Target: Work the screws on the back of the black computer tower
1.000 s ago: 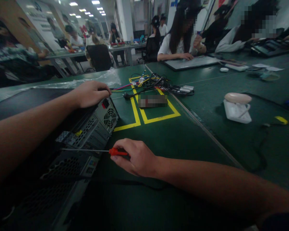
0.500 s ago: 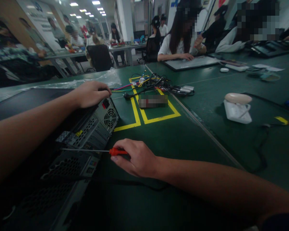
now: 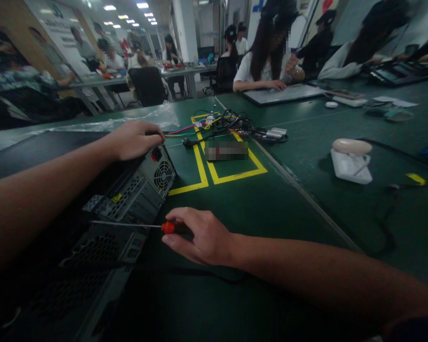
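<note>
A black and grey computer case [image 3: 132, 190] lies at the left, its rear panel with a round fan grille facing right. My left hand [image 3: 137, 138] rests on its top far corner, with the fingers bent over the edge. My right hand [image 3: 200, 236] is closed round the handle of a screwdriver [image 3: 168, 227] with an orange collar. The long shaft points left over the rear panel, and its tip is near the dark edge of the case. Whether the tip touches a screw cannot be made out.
Tangled cables [image 3: 231, 121] lie beyond the case, inside yellow tape lines [image 3: 238, 178]. A white box with a beige oval object [image 3: 351, 146] is at the right. Clear plastic [image 3: 157, 116] lies behind the case. A person [image 3: 265, 61] sits across the table.
The fingers of my right hand have shifted and loosened slightly on the screwdriver handle, showing more of its dark part. My left hand has stayed in place.
</note>
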`<state>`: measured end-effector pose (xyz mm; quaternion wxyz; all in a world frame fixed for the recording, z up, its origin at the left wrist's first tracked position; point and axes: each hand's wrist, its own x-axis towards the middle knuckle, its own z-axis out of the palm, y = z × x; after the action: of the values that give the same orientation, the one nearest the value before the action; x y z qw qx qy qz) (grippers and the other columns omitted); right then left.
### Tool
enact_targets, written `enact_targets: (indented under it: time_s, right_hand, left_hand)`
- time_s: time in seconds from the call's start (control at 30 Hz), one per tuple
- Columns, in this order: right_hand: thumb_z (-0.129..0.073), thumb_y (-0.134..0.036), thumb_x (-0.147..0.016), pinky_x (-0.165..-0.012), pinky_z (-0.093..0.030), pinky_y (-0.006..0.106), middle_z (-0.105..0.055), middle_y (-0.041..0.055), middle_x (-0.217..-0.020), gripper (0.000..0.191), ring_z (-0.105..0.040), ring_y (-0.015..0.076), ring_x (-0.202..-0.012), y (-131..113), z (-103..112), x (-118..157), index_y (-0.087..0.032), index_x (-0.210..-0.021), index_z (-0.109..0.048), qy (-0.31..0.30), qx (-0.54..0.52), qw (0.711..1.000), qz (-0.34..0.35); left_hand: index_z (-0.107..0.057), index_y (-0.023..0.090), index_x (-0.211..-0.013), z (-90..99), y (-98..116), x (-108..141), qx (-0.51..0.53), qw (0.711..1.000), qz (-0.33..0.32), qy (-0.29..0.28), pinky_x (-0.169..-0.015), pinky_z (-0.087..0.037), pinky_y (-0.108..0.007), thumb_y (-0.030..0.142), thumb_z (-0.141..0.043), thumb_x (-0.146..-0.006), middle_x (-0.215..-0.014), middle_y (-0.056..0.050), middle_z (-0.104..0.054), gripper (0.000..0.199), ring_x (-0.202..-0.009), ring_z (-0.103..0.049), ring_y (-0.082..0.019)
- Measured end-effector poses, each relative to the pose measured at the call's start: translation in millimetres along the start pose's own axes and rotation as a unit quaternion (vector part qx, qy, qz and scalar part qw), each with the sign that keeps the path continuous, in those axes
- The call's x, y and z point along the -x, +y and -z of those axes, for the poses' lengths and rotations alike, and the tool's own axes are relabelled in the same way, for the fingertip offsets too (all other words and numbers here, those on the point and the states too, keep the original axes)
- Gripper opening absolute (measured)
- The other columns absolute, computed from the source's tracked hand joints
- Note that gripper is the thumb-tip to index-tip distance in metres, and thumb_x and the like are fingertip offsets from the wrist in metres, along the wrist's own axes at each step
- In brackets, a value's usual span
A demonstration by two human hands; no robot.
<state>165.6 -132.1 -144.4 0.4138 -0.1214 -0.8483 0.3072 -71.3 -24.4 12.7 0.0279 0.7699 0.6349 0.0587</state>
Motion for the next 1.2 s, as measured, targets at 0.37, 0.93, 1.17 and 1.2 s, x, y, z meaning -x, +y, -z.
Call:
enact_targets:
  time_s: [0.37, 0.93, 1.17, 1.2]
  right_hand:
    - [-0.062, -0.034, -0.109, -0.080, -0.062, 0.029, -0.077, 0.0088, -0.107, 0.019, -0.074, 0.0170, -0.089, 0.8, 0.5, -0.2, -0.017, -0.119, -0.063, 0.015, 0.003, 1.000, 0.014]
    - [-0.062, -0.036, -0.109, -0.083, -0.062, 0.031, -0.077, 0.0090, -0.107, 0.022, -0.075, 0.0182, -0.091, 0.2, 0.5, 0.3, -0.018, -0.120, -0.062, 0.004, 0.010, 1.000, 0.000]
    - [-0.063, -0.036, -0.108, -0.080, -0.061, 0.029, -0.078, 0.0079, -0.105, 0.021, -0.074, 0.0169, -0.086, -2.8, 1.9, -0.1, -0.017, -0.117, -0.064, 0.022, -0.002, 1.000, 0.005]
    - [-0.063, -0.037, -0.108, -0.080, -0.061, 0.029, -0.078, 0.0080, -0.105, 0.021, -0.074, 0.0168, -0.086, -2.8, 1.8, -0.1, -0.017, -0.118, -0.064, 0.021, -0.003, 1.000, 0.002]
  left_hand:
    - [-0.079, 0.018, -0.108, -2.6, -5.6, -3.4, 0.017, 1.000, 0.000, 0.006, -0.103, -0.050, -0.050, 0.052, -0.047, -0.084, -0.117, -0.017, -0.078, 0.052, -0.112, -0.070, -0.039]
    - [-0.080, 0.021, -0.107, -4.3, -7.9, -4.2, 0.014, 1.000, 0.002, 0.012, -0.103, -0.051, -0.045, 0.054, -0.046, -0.083, -0.114, -0.013, -0.080, 0.053, -0.109, -0.070, -0.035]
    - [-0.080, 0.017, -0.107, -5.3, -10.3, -6.5, 0.016, 1.000, -0.011, 0.016, -0.101, -0.051, -0.047, 0.052, -0.046, -0.085, -0.115, -0.016, -0.079, 0.053, -0.109, -0.070, -0.037]
    - [-0.080, 0.018, -0.106, -5.4, -10.8, -6.7, 0.017, 1.000, -0.011, 0.016, -0.101, -0.051, -0.048, 0.051, -0.046, -0.084, -0.115, -0.016, -0.079, 0.052, -0.109, -0.070, -0.037]
